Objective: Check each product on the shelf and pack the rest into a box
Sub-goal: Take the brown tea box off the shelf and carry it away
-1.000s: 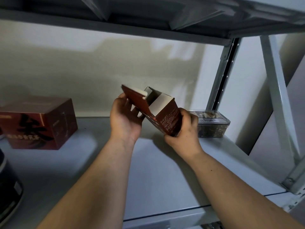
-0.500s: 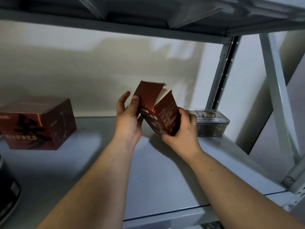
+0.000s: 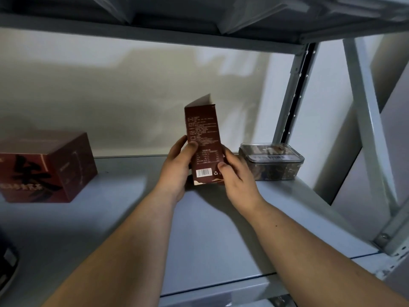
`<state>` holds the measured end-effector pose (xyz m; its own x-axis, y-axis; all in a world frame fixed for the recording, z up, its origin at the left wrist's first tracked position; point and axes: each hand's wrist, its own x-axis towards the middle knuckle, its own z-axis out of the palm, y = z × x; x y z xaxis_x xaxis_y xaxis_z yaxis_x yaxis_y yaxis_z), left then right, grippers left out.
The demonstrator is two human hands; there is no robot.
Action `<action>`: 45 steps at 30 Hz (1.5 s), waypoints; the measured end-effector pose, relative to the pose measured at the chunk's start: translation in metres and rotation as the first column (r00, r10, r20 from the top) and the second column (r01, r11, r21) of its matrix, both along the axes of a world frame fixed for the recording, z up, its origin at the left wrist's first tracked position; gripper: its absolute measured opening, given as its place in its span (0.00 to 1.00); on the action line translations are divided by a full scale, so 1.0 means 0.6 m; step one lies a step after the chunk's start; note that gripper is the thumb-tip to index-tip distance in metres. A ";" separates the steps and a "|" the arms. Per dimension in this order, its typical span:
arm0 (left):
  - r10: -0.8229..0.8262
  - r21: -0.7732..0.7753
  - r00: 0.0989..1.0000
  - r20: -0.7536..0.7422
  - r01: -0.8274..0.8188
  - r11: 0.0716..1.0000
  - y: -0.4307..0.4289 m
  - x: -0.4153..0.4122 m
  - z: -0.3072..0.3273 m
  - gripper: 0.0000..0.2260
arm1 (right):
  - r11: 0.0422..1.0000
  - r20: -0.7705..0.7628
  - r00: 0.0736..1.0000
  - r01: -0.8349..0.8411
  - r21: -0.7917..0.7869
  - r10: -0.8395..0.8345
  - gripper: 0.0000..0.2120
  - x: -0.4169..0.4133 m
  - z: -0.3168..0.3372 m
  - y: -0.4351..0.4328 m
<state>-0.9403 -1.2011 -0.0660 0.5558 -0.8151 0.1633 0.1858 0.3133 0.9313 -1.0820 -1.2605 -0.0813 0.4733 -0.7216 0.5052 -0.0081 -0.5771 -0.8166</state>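
A slim dark-red carton [image 3: 202,134] stands upright above the grey shelf [image 3: 210,229], its printed back with a barcode facing me and a top flap raised. My left hand [image 3: 178,167] grips its left edge with the thumb on the printed face. On the lower right edge, my right hand [image 3: 235,173] holds it, thumb beside the barcode. Both hands hold it in front of the back wall, at the shelf's middle.
A larger red box [image 3: 47,167] with black lettering sits at the shelf's left. A clear plastic tub [image 3: 271,161] of dark contents stands at the right, just behind my right hand. A dark round object [image 3: 6,269] shows at the lower left edge. The upper shelf hangs close overhead.
The carton was tilted with its top open; it has been turned upright with its printed back towards me. Both hands have shifted to grip its lower sides.
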 end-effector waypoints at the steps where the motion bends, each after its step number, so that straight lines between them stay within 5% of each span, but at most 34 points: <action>1: 0.015 0.002 0.999 -0.032 -0.015 1.000 0.000 0.001 0.000 0.16 | 0.999 0.001 1.000 -0.011 0.039 0.011 0.22 0.001 -0.002 -0.001; 6: 0.047 0.051 0.995 -0.084 -0.043 0.998 0.002 0.001 0.001 0.19 | 0.984 0.018 1.000 -0.014 0.177 0.011 0.23 0.006 -0.006 -0.004; 13: 0.081 0.111 0.994 -0.074 -0.072 0.991 0.004 0.008 0.003 0.18 | 0.986 0.047 0.998 -0.044 0.163 0.037 0.17 0.010 -0.001 -0.002; 22: -0.090 -0.055 0.876 -0.473 0.073 0.996 0.010 -0.002 0.018 0.22 | 0.981 0.011 0.999 -0.054 0.188 0.053 0.18 0.012 -0.005 -0.002; 26: -0.024 0.065 0.936 -0.351 0.050 0.997 0.004 0.004 0.016 0.20 | 0.973 0.047 0.997 -0.063 0.221 0.054 0.13 0.007 0.000 0.002; 31: -0.022 0.184 0.993 -0.118 0.043 0.982 0.009 0.004 0.003 0.23 | 0.981 0.113 0.993 -0.062 0.184 0.042 0.18 0.005 0.001 0.003; 38: -0.013 0.076 0.995 0.098 0.006 0.997 0.020 -0.021 -0.017 0.24 | 0.991 0.068 0.997 -0.032 0.131 0.023 0.29 0.010 -0.014 -0.012; 45: 0.127 0.141 0.971 0.201 -0.158 0.977 0.031 -0.040 -0.002 0.18 | 0.963 0.077 0.997 -0.048 0.264 0.029 0.27 0.004 -0.005 -0.004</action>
